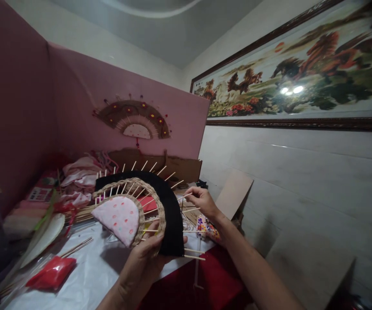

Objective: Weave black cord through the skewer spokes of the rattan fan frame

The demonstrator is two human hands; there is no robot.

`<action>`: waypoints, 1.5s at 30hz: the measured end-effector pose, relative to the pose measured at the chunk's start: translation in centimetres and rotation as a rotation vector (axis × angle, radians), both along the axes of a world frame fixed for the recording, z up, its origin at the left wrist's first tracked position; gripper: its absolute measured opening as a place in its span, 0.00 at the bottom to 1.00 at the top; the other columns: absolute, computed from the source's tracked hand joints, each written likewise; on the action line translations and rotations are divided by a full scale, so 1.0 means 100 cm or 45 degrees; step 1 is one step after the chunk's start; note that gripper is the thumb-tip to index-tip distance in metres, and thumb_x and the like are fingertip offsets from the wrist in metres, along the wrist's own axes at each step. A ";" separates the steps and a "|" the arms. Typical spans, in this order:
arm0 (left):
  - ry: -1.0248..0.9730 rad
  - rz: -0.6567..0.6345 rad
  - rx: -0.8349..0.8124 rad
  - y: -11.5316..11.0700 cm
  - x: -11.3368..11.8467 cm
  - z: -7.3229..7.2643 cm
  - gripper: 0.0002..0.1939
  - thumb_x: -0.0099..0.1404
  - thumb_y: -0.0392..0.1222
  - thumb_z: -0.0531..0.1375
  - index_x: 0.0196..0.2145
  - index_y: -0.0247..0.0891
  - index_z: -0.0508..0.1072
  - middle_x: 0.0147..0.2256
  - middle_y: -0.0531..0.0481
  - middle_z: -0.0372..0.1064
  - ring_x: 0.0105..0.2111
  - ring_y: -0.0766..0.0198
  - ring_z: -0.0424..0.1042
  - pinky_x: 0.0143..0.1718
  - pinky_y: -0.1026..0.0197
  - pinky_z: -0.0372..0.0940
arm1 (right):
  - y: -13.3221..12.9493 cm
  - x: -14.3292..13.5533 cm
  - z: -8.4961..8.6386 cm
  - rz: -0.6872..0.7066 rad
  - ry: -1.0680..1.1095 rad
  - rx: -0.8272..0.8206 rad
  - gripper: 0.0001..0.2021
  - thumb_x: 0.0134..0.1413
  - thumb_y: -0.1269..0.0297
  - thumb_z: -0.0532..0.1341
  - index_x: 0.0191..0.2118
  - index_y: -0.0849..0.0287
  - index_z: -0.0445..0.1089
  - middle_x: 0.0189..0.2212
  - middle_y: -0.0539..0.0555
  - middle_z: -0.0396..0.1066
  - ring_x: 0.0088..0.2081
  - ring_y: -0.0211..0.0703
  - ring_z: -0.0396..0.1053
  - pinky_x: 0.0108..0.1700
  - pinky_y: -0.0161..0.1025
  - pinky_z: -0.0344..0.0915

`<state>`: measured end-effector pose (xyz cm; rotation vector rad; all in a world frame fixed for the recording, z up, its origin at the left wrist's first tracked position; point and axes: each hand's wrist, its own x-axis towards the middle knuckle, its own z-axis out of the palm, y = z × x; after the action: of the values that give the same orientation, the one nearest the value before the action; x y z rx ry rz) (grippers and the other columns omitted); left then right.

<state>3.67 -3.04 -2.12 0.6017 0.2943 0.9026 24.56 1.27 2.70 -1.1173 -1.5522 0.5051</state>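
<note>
In the head view, you are holding a fan-shaped piece (173, 221) at the centre of the frame, above the white-covered bench (98, 280). Its pink dotted half-round (116, 219), braided trim (161, 211) and black band (168, 193) are already sitting together on thin sticks (195, 250) that are fanning outward. The outer tips are sticking out bare and the black band is showing no ornament, whereas the finished-looking fan (134, 114) at upper centre-left is carrying red and yellow decorations. By that comparison, you seem to be well along with the body, with decoration lacking.

Your left hand (147, 254), at lower centre, is clamping the inner lower part of the piece, thumb in front and fingers partly hidden behind. Your right hand (201, 200), right of centre, is nearly closed, thumb and forefinger pinching together at a stick's outer end; you cannot tell whether they are gripping anything else.
</note>
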 end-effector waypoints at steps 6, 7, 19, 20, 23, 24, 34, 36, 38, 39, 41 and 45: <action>0.047 0.009 0.028 0.000 0.001 0.000 0.36 0.58 0.30 0.57 0.60 0.44 0.44 0.40 0.42 0.73 0.40 0.49 0.73 0.44 0.46 0.64 | -0.008 0.011 0.029 -0.142 -0.225 0.158 0.06 0.49 0.63 0.59 0.26 0.60 0.68 0.21 0.47 0.63 0.25 0.35 0.59 0.28 0.33 0.55; 0.048 0.000 0.042 0.000 0.001 -0.001 0.35 0.58 0.31 0.57 0.59 0.44 0.45 0.40 0.42 0.73 0.40 0.49 0.73 0.44 0.46 0.64 | -0.009 0.009 0.033 -0.158 -0.289 0.188 0.06 0.49 0.63 0.58 0.26 0.60 0.68 0.21 0.48 0.63 0.25 0.35 0.59 0.28 0.33 0.55; 0.007 -0.235 0.054 0.000 -0.003 -0.005 0.36 0.57 0.32 0.58 0.59 0.45 0.48 0.43 0.42 0.72 0.40 0.49 0.73 0.42 0.49 0.64 | 0.005 0.013 0.056 -0.121 -0.440 0.281 0.09 0.42 0.61 0.65 0.22 0.60 0.67 0.19 0.46 0.62 0.22 0.32 0.56 0.26 0.33 0.52; 0.016 -0.240 0.040 -0.001 -0.003 -0.004 0.37 0.57 0.31 0.58 0.59 0.45 0.47 0.42 0.43 0.72 0.40 0.49 0.73 0.42 0.49 0.64 | 0.006 0.015 0.058 -0.087 -0.407 0.245 0.10 0.42 0.60 0.65 0.22 0.60 0.67 0.19 0.46 0.61 0.22 0.32 0.55 0.25 0.32 0.52; 0.044 -0.236 0.028 -0.003 -0.005 -0.002 0.37 0.57 0.31 0.58 0.60 0.46 0.47 0.40 0.44 0.74 0.38 0.49 0.73 0.40 0.49 0.64 | 0.009 0.022 0.061 0.027 -0.245 0.122 0.12 0.42 0.58 0.64 0.22 0.61 0.67 0.17 0.45 0.60 0.20 0.31 0.53 0.24 0.32 0.50; 0.048 -0.235 0.034 -0.004 -0.005 -0.001 0.37 0.57 0.31 0.58 0.59 0.47 0.48 0.40 0.44 0.74 0.38 0.48 0.74 0.39 0.49 0.64 | 0.010 0.023 0.059 0.057 -0.181 0.080 0.12 0.42 0.57 0.64 0.22 0.61 0.66 0.17 0.45 0.59 0.20 0.30 0.52 0.23 0.32 0.49; -0.029 -0.300 0.091 -0.005 -0.007 0.004 0.31 0.57 0.31 0.57 0.57 0.43 0.55 0.40 0.44 0.73 0.36 0.50 0.74 0.39 0.51 0.64 | 0.010 -0.009 0.007 0.155 0.253 -0.115 0.18 0.39 0.49 0.64 0.22 0.60 0.63 0.15 0.43 0.54 0.17 0.28 0.47 0.18 0.31 0.43; -0.044 -0.288 0.104 -0.005 -0.008 0.005 0.30 0.58 0.30 0.56 0.57 0.42 0.56 0.41 0.44 0.73 0.37 0.51 0.74 0.41 0.51 0.63 | 0.005 -0.021 0.000 0.114 0.344 -0.147 0.19 0.38 0.48 0.65 0.23 0.59 0.62 0.14 0.43 0.55 0.16 0.28 0.47 0.17 0.31 0.42; -0.074 -0.265 0.107 -0.004 -0.009 0.007 0.28 0.58 0.30 0.55 0.57 0.41 0.58 0.40 0.44 0.73 0.38 0.53 0.73 0.45 0.50 0.62 | -0.002 -0.032 -0.005 0.092 0.415 -0.141 0.20 0.38 0.47 0.64 0.22 0.59 0.60 0.14 0.43 0.54 0.16 0.29 0.47 0.17 0.30 0.42; -0.090 -0.256 0.109 -0.005 -0.009 0.008 0.28 0.58 0.29 0.55 0.56 0.41 0.58 0.40 0.45 0.73 0.39 0.53 0.73 0.46 0.49 0.61 | -0.005 -0.037 -0.008 0.087 0.448 -0.121 0.20 0.38 0.47 0.64 0.21 0.59 0.60 0.14 0.43 0.54 0.15 0.28 0.47 0.17 0.30 0.42; -0.114 -0.244 0.117 -0.005 -0.009 0.011 0.26 0.59 0.29 0.55 0.55 0.40 0.60 0.40 0.45 0.74 0.39 0.54 0.73 0.47 0.48 0.61 | -0.013 -0.046 -0.012 0.066 0.519 -0.085 0.19 0.39 0.47 0.64 0.23 0.59 0.61 0.14 0.43 0.55 0.16 0.29 0.48 0.17 0.30 0.44; -0.126 -0.161 0.137 -0.006 -0.009 0.014 0.27 0.58 0.29 0.56 0.55 0.41 0.61 0.39 0.46 0.74 0.37 0.55 0.74 0.45 0.50 0.63 | -0.030 -0.059 -0.021 -0.057 0.550 -0.026 0.15 0.43 0.51 0.63 0.25 0.59 0.66 0.19 0.47 0.61 0.19 0.32 0.55 0.20 0.32 0.52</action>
<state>2.72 -3.60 -0.67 0.6655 0.1174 0.8273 18.69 -1.71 0.63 -0.9783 -1.1458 0.6825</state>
